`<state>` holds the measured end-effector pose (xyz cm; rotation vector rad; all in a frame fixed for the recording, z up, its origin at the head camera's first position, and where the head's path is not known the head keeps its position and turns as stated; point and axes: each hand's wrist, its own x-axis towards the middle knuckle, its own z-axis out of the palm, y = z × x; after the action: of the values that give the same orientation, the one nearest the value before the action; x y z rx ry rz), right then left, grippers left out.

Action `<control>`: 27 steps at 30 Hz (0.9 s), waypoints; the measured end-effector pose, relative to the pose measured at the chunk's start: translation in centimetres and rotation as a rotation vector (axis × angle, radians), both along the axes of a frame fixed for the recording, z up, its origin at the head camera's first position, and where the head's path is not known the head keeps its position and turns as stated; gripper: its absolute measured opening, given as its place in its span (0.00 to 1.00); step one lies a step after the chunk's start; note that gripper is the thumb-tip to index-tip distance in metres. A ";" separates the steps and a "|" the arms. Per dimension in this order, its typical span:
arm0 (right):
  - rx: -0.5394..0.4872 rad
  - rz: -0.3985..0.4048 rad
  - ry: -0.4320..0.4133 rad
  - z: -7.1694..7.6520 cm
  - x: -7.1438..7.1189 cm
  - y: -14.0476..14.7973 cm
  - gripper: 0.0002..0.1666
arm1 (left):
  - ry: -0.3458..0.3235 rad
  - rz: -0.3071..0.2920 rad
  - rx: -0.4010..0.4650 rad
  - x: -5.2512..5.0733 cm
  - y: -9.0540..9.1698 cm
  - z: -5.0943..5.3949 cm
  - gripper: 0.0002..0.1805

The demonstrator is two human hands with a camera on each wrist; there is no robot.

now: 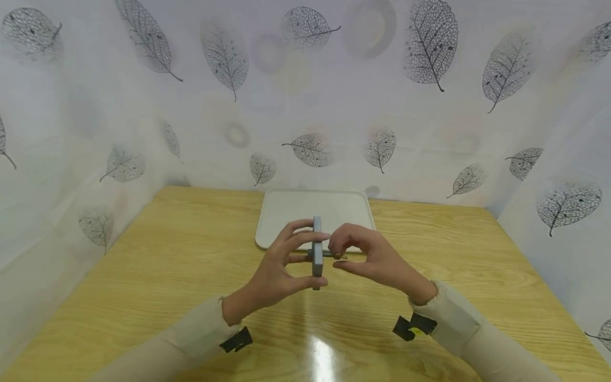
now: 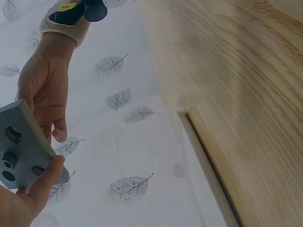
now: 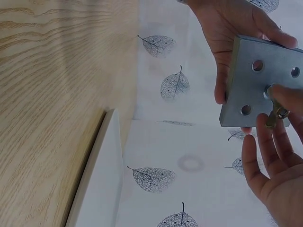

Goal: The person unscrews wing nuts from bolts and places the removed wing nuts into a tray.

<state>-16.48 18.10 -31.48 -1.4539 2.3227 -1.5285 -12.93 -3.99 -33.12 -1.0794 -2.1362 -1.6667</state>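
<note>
My left hand (image 1: 279, 260) grips a flat grey plate (image 1: 317, 254) by its edges, holding it upright above the table. In the right wrist view the plate (image 3: 265, 80) shows several round holes, and a brass-coloured winged piece (image 3: 276, 113) stands at its middle. My right hand (image 1: 377, 257) pinches that piece between thumb and fingers, on the plate's right side. A round stud (image 2: 8, 161) sticks out of the plate's other face in the left wrist view.
A white tray (image 1: 315, 204) lies on the wooden table (image 1: 200, 249) behind the hands, near the back edge. Leaf-patterned cloth (image 1: 191, 116) hangs around the table's back and sides.
</note>
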 end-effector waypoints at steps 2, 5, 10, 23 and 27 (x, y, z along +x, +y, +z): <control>0.014 -0.007 -0.034 0.1 0.1 0.0 0.14 | -0.001 -0.001 0.001 0.0 0.0 0.0 0.34; 0.035 -0.016 -0.096 0.1 0.2 0.0 0.10 | 0.007 -0.005 0.005 0.0 0.0 0.1 0.34; 0.054 -0.003 -0.171 0.2 0.2 0.1 0.11 | 0.007 -0.004 0.004 0.0 0.0 0.1 0.34; -0.001 0.007 -0.056 -0.1 -0.1 0.0 0.09 | -0.004 0.004 0.001 -0.1 -0.1 0.1 0.33; -0.013 0.003 -0.030 -0.2 -0.1 0.1 0.09 | 0.002 0.000 0.001 -0.1 -0.1 0.1 0.33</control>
<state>-16.61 18.21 -31.69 -1.4259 2.2970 -1.5560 -13.04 -4.11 -33.07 -1.0806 -2.1340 -1.6653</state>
